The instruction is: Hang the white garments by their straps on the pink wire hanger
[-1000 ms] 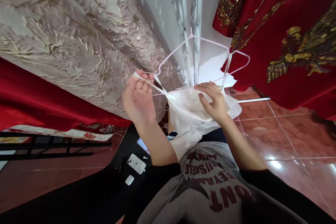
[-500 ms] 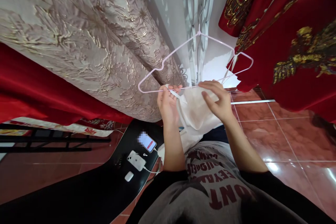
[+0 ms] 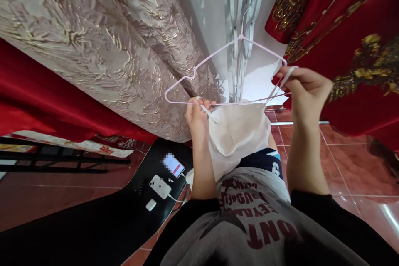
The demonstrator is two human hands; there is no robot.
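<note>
A pink wire hanger (image 3: 217, 52) hangs by its hook on a white metal rack. From its lower bar a white garment (image 3: 238, 131) with thin straps drapes down towards my lap. My left hand (image 3: 198, 122) is closed around the bar's left part and the left strap (image 3: 206, 111). Out at the hanger's right end, my right hand (image 3: 307, 91) pinches the right strap (image 3: 288, 75), which is looped over the hanger. The fingers partly cover that end of the hanger.
Beige-gold brocade fabric (image 3: 124, 50) hangs on the left and red embroidered fabric (image 3: 339, 33) on the right. The white rack (image 3: 232, 50) stands ahead. A black bench (image 3: 93, 216) at lower left bears two phones (image 3: 173, 165) (image 3: 160, 187) and a white earbud case (image 3: 151, 205).
My right hand has moved from the garment's top edge out to the hanger's right end and taken hold of the right strap. The left hand keeps its grip.
</note>
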